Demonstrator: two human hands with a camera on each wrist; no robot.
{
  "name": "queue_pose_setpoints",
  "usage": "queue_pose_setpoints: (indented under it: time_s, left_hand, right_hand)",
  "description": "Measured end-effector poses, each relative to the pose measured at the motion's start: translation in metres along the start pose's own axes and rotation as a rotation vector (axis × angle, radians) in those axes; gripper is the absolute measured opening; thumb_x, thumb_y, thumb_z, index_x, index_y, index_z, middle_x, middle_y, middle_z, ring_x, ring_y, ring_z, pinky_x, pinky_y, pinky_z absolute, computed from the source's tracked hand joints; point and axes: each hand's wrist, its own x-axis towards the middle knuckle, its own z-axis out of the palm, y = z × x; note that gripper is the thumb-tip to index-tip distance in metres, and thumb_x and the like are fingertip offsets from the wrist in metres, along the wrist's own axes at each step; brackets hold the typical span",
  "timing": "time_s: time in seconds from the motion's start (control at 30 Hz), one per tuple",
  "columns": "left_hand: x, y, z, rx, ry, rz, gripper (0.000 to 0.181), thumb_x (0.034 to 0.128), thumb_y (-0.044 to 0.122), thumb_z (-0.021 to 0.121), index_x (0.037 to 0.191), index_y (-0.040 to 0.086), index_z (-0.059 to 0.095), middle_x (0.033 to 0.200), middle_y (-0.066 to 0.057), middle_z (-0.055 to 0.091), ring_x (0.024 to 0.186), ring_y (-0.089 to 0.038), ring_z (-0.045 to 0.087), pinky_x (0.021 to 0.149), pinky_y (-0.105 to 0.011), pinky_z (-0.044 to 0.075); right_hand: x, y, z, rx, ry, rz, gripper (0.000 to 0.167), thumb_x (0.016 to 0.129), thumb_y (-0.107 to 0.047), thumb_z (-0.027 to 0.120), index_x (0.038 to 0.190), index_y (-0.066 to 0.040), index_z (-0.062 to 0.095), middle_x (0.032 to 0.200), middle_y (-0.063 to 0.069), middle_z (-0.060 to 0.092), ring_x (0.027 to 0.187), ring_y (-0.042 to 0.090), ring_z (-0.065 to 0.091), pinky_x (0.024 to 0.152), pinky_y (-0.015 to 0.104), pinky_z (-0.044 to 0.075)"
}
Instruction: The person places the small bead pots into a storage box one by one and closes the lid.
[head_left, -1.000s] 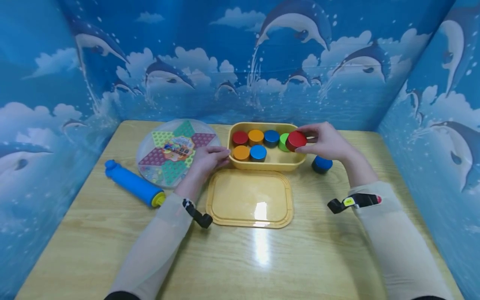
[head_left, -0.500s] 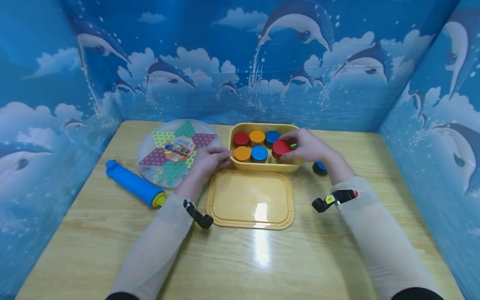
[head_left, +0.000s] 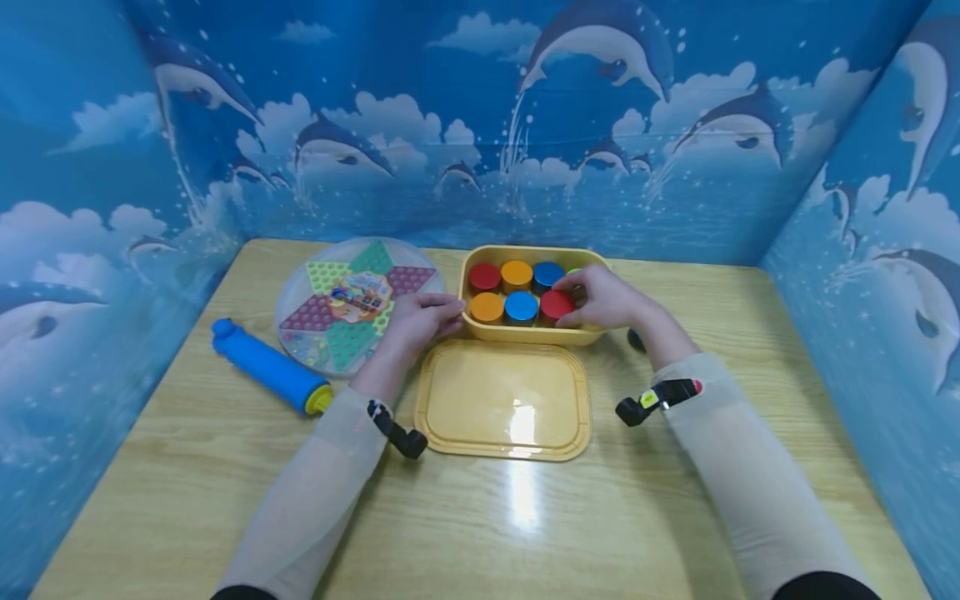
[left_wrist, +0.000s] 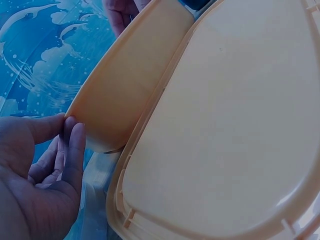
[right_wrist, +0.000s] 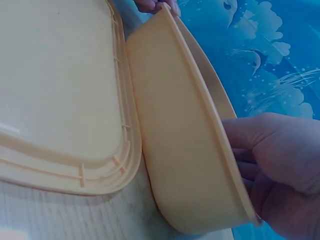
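Note:
A yellow plastic box [head_left: 525, 334] stands at the back of the table, holding several small round tubs with coloured tops. My left hand [head_left: 420, 321] pinches the box's left rim between thumb and fingers, seen closer in the left wrist view. My right hand [head_left: 603, 298] reaches into the right part of the box and grips a red-topped tub [head_left: 557, 306], which sits in the front row beside a blue-topped tub [head_left: 521, 307]. In the right wrist view the box wall [right_wrist: 185, 135] hides those fingertips. A green-topped tub behind is mostly covered by the right hand.
The box's yellow lid [head_left: 502, 400] lies flat in front of it. A round Chinese checkers board [head_left: 360, 287] and a blue tube with a yellow end [head_left: 270, 367] lie at left. Another dark blue tub [head_left: 636, 340] stands right of the box, partly hidden by the right wrist.
My right hand has carried the red-topped tub left and down from the box's right side into the front row, beside the blue-topped one. The left hand stays at the rim.

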Motion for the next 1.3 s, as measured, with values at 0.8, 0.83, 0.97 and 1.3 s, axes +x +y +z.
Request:
queue_pose_setpoints:
  time_s: [0.8, 0.83, 0.97, 1.3]
  left_hand:
    - [0.0, -0.001, 0.0, 0.002, 0.003, 0.011, 0.028, 0.0973, 0.003, 0.078, 0.122, -0.009, 0.071, 0.105, -0.017, 0.07, 0.079, -0.015, 0.073, 0.081, -0.029, 0.066]
    - [0.0, -0.001, 0.0, 0.0, 0.004, 0.012, 0.029, 0.0973, 0.003, 0.078, 0.123, -0.009, 0.071, 0.105, -0.016, 0.07, 0.078, -0.015, 0.073, 0.081, -0.029, 0.066]
    - [0.001, -0.002, 0.0, 0.013, 0.005, 0.014, 0.03, 0.098, 0.005, 0.077, 0.123, -0.009, 0.07, 0.104, -0.015, 0.07, 0.078, -0.014, 0.072, 0.081, -0.028, 0.066]
    - [0.0, -0.001, 0.0, 0.029, 0.008, 0.02, 0.031, 0.0983, 0.006, 0.077, 0.124, -0.009, 0.07, 0.105, -0.016, 0.069, 0.078, -0.014, 0.072, 0.08, -0.028, 0.066]
  right_hand:
    - [-0.043, 0.0, -0.018, 0.055, 0.098, -0.021, 0.058, 0.095, -0.007, 0.082, 0.146, 0.007, 0.057, 0.146, 0.025, 0.058, 0.135, 0.041, 0.055, 0.115, 0.055, 0.048]
    - [-0.047, 0.001, -0.02, 0.056, 0.114, -0.022, 0.058, 0.095, -0.007, 0.081, 0.146, 0.007, 0.057, 0.146, 0.025, 0.058, 0.136, 0.041, 0.055, 0.115, 0.055, 0.048]
    - [-0.065, 0.007, -0.028, 0.038, 0.162, -0.011, 0.059, 0.095, -0.011, 0.082, 0.146, 0.006, 0.057, 0.146, 0.025, 0.058, 0.137, 0.042, 0.054, 0.115, 0.054, 0.048]
    - [-0.099, 0.033, -0.04, -0.002, 0.231, 0.032, 0.064, 0.094, -0.013, 0.084, 0.146, 0.008, 0.055, 0.145, 0.029, 0.058, 0.135, 0.045, 0.055, 0.114, 0.053, 0.049]
